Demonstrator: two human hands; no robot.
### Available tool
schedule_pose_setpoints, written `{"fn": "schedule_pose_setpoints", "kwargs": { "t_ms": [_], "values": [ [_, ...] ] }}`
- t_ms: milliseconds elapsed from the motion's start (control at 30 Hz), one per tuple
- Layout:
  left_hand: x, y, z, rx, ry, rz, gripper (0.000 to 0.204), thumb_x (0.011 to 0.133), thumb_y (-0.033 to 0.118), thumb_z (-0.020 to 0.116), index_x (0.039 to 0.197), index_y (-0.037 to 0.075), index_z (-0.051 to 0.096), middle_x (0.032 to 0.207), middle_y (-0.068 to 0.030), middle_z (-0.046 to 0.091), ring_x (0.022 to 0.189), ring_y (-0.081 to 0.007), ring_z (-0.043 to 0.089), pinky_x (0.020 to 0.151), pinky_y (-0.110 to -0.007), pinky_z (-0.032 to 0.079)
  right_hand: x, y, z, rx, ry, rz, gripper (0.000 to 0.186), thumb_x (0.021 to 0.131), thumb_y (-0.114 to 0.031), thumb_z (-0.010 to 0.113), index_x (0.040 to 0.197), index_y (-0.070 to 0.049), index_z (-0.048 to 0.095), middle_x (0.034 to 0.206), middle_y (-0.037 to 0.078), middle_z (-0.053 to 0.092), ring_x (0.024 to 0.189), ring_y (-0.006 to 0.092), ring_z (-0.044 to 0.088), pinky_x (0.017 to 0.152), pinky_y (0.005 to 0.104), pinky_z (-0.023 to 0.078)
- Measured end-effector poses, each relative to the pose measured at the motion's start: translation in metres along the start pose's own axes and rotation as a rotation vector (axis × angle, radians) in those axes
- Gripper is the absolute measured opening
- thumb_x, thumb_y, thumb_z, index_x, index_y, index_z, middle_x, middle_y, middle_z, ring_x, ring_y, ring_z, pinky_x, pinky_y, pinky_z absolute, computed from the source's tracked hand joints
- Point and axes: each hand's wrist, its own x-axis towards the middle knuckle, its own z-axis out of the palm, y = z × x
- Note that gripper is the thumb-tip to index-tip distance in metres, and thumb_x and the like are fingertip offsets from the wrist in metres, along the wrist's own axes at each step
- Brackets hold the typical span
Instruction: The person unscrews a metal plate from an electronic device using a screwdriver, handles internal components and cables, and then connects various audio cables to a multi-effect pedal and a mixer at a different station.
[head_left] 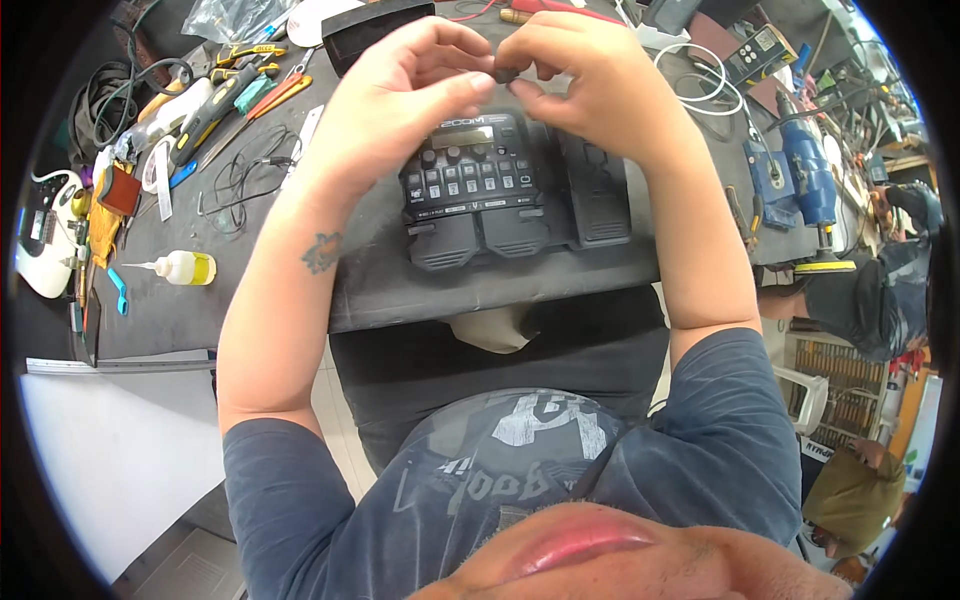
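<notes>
A small dark knob-like part (507, 74) is pinched between the fingertips of the right hand (585, 85), and it is also met by the thumb and forefinger of the left hand (405, 105). Both hands are raised together above the far edge of a black guitar multi-effects pedal (510, 190), which is laid on a dark work mat (380, 280) on the bench. The left hand is curled narrowly, its fingers bent inward toward the part; the right hand is closed on the part, the remaining fingers folded. The part is too small for its long axis or facing to be told.

The pedal is set with its long axis running left to right across the view. Its footswitches are turned toward the person and its small display and rows of knobs toward the far side. An expression treadle is seen at its right end, its length running near to far.

To the left of the mat, a small glue bottle (185, 267) with a yellow base is laid on its side, its nozzle pointing left. Farther back on the left, pliers and cutters (235, 85) with coloured handles are spread out, and a tangle of thin black wire (240, 180) is lying near them. A white electric guitar body (45, 235) is seen at the left edge. At the right, a blue power tool (805, 170) is standing on the bench.
</notes>
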Motion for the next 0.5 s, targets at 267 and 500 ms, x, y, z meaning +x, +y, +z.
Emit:
{"fn": "schedule_pose_setpoints", "kwargs": {
  "t_ms": [267,500],
  "values": [
    [0.001,-0.006,-0.008,-0.136,0.012,-0.013,0.019,0.097,0.006,0.07,0.114,-0.001,0.065,0.109,-0.0101,0.073,0.1,-0.0177,0.071,0.094,-0.033,0.059,-0.005,0.002,0.013,0.037,0.146,-0.082,0.02,0.08,-0.006,0.078,0.098,-0.004,0.07,0.091,0.011,0.067,0.084,0.0293,0.069,0.075,0.0374,0.056],
    [0.001,-0.008,-0.01,-0.217,-0.009,-0.065,0.019,0.096,0.006,0.071,0.114,0.0,0.065,0.106,-0.0091,0.072,0.102,-0.0187,0.071,0.094,-0.035,0.058,-0.002,0.005,0.024,0.059,0.2,-0.224,0.023,0.08,-0.001,0.076,0.102,-0.006,0.072,0.092,0.009,0.067,0.082,0.0283,0.067,0.073,0.0367,0.056]
  ]
}}
